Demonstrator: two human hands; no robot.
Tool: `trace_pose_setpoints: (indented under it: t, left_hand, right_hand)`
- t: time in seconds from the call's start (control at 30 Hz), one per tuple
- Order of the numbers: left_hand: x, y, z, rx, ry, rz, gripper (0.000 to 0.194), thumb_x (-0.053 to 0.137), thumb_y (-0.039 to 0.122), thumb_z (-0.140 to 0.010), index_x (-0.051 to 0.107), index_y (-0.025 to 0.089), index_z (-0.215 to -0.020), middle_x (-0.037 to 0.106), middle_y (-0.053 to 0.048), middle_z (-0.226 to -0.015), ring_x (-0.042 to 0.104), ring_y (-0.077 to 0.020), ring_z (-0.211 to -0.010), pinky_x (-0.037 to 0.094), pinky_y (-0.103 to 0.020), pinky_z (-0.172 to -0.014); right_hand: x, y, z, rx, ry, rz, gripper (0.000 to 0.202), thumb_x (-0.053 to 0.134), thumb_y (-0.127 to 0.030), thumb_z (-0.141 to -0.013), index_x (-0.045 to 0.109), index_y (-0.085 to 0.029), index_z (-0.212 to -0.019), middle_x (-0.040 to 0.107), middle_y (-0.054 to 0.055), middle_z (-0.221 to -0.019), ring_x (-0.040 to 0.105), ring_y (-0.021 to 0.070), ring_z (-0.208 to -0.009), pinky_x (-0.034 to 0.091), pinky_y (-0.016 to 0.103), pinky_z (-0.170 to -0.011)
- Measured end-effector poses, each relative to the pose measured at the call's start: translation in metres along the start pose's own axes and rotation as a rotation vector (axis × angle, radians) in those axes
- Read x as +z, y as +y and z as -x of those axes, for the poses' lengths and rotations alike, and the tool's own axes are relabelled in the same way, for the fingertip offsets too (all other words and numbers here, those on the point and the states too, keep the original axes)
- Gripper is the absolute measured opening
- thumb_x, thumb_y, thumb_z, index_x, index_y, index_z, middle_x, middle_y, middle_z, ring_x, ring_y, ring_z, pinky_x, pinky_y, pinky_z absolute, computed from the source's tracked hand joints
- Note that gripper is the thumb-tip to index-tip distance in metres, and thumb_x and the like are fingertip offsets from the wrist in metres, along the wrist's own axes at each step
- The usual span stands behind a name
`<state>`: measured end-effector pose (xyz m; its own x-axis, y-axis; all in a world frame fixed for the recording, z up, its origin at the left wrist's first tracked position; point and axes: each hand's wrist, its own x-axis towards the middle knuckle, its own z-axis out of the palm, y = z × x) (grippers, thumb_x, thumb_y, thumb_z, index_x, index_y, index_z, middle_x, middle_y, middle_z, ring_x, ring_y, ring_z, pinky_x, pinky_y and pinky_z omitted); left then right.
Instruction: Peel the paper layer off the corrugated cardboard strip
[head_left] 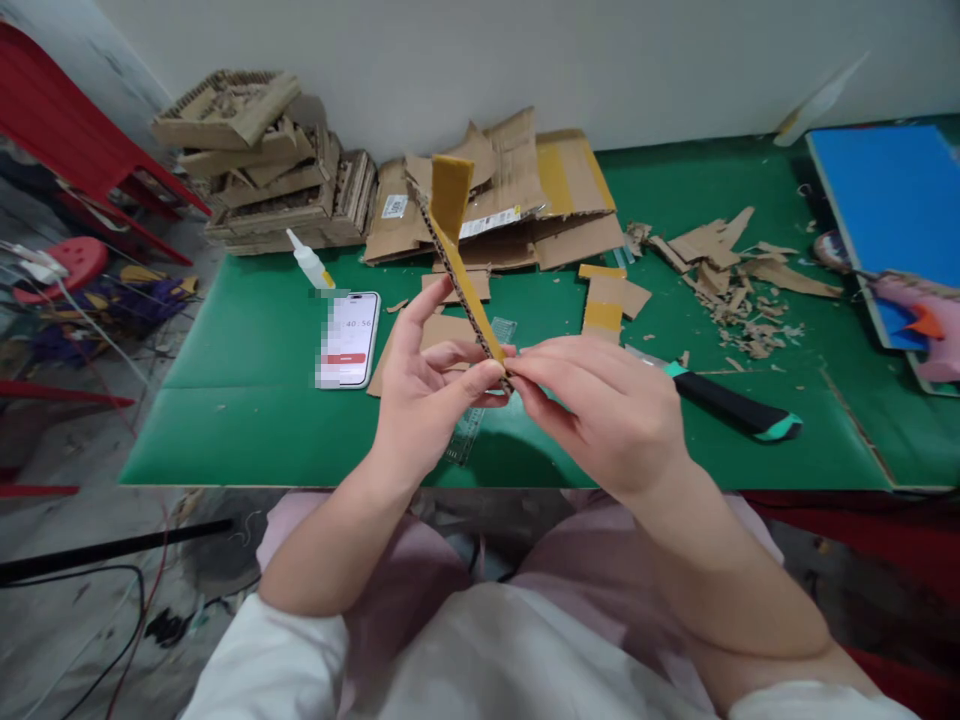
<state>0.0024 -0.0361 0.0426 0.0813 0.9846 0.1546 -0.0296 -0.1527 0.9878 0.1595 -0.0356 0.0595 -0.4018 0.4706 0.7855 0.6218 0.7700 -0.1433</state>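
Above the green table I hold up a piece of corrugated cardboard faced with yellow tape, its wavy edge turned toward me. A taped flap bends away from its upper end. My left hand is closed on the lower part, with thumb and fingers on either side. Against the same lower end, the fingertips of my right hand pinch together on the cardboard's corner. Under my hands lies a clear ruler, partly covered. A flat cardboard sheet rests behind my left hand.
A phone and a glue bottle lie on the left, near stacked cardboard trays. Folded cardboard sits at the back. To the right are a utility knife, cardboard scraps, a blue board and a pink glue gun.
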Motion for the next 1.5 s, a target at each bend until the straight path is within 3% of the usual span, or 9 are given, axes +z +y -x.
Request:
trace_pose_setpoints:
  t: [0.2, 0.33, 0.47, 0.6, 0.87, 1.0, 1.13, 1.23, 1.5]
  left_hand:
    - [-0.006, -0.006, -0.011, 0.039, -0.064, -0.180, 0.074, 0.058, 0.045, -0.082, 0.017, 0.033, -0.143, 0.069, 0.001, -0.081, 0.068, -0.0158, -0.070, 0.057, -0.028, -0.064]
    - [-0.052, -0.016, -0.041, 0.055, 0.085, -0.791, 0.066, 0.060, 0.042, -0.079, 0.036, 0.026, -0.139, 0.068, -0.006, -0.101, 0.064, -0.0229, -0.097, 0.050, -0.038, -0.089]
    - [-0.099, -0.030, -0.073, -0.247, 0.238, -1.412, 0.074, 0.055, 0.047, -0.080, 0.034, 0.010, -0.140, 0.055, -0.023, -0.125, 0.049, -0.0395, -0.118, 0.042, -0.051, -0.094]
    - [-0.105, -0.044, -0.089, -0.516, 0.196, -1.550, 0.085, 0.052, 0.055, -0.077, 0.024, 0.011, -0.144, 0.053, -0.027, -0.124, 0.051, -0.0437, -0.113, 0.045, -0.052, -0.085]
    - [-0.105, -0.058, -0.097, -0.509, 0.296, -1.566, 0.076, 0.050, 0.042, -0.077, 0.026, 0.012, -0.143, 0.053, -0.026, -0.121, 0.050, -0.0413, -0.113, 0.043, -0.049, -0.086]
    - [-0.088, -0.035, -0.087, -0.403, 0.305, -1.539, 0.091, 0.053, 0.057, -0.074, 0.015, 0.015, -0.146, 0.045, -0.026, -0.134, 0.042, -0.0438, -0.120, 0.035, -0.059, -0.093]
    - [-0.038, 0.007, -0.055, 0.091, 0.088, -1.206, 0.052, 0.043, 0.055, -0.084, 0.061, 0.015, -0.112, 0.062, -0.014, -0.114, 0.053, -0.0279, -0.109, 0.038, -0.040, -0.096]
    - [-0.003, 0.027, -0.030, 0.129, -0.257, -0.847, 0.054, 0.031, 0.056, -0.089, 0.065, 0.017, -0.075, 0.066, -0.005, -0.073, 0.059, -0.0178, -0.073, 0.044, -0.029, -0.069]
    - [0.009, 0.016, -0.014, 0.091, -0.306, -0.479, 0.027, 0.043, 0.039, -0.090, 0.055, 0.018, -0.078, 0.056, 0.003, -0.071, 0.049, -0.0092, -0.066, 0.038, -0.020, -0.061]
  right_hand:
    - [0.004, 0.005, 0.001, 0.010, 0.042, 0.062, 0.008, 0.059, -0.010, -0.079, 0.061, -0.018, -0.080, 0.070, 0.004, -0.074, 0.065, 0.0141, -0.069, 0.053, 0.024, -0.066]
    - [-0.004, 0.015, 0.001, 0.090, 0.109, 0.093, 0.009, 0.061, -0.009, -0.077, 0.062, -0.017, -0.081, 0.070, 0.004, -0.074, 0.066, 0.0151, -0.069, 0.052, 0.024, -0.066]
    - [-0.014, 0.022, 0.001, 0.132, 0.147, 0.075, 0.012, 0.060, -0.009, -0.078, 0.062, -0.019, -0.083, 0.070, 0.002, -0.075, 0.066, 0.0152, -0.069, 0.053, 0.025, -0.066]
    - [-0.016, 0.023, 0.001, 0.146, 0.134, 0.077, 0.012, 0.060, -0.009, -0.079, 0.061, -0.020, -0.083, 0.071, 0.003, -0.076, 0.067, 0.0164, -0.070, 0.053, 0.027, -0.065]
    - [-0.022, 0.019, 0.000, 0.144, 0.122, 0.033, 0.016, 0.060, -0.007, -0.078, 0.059, -0.022, -0.085, 0.070, 0.001, -0.076, 0.066, 0.0149, -0.071, 0.052, 0.026, -0.066]
    - [-0.019, 0.017, 0.000, 0.137, 0.131, 0.012, 0.015, 0.060, -0.008, -0.078, 0.059, -0.021, -0.084, 0.069, 0.000, -0.075, 0.065, 0.0143, -0.071, 0.052, 0.026, -0.066]
    - [-0.011, 0.018, 0.001, 0.123, 0.131, 0.031, 0.013, 0.058, -0.010, -0.079, 0.058, -0.021, -0.084, 0.069, 0.001, -0.074, 0.064, 0.0148, -0.069, 0.052, 0.026, -0.064]
    - [-0.006, 0.019, 0.002, 0.085, 0.133, 0.114, 0.011, 0.058, -0.011, -0.079, 0.058, -0.021, -0.083, 0.068, 0.001, -0.073, 0.065, 0.0156, -0.068, 0.051, 0.027, -0.062]
    - [-0.002, 0.019, 0.003, -0.007, 0.082, 0.169, 0.011, 0.059, -0.012, -0.079, 0.058, -0.021, -0.085, 0.069, 0.003, -0.074, 0.065, 0.0163, -0.070, 0.052, 0.027, -0.065]
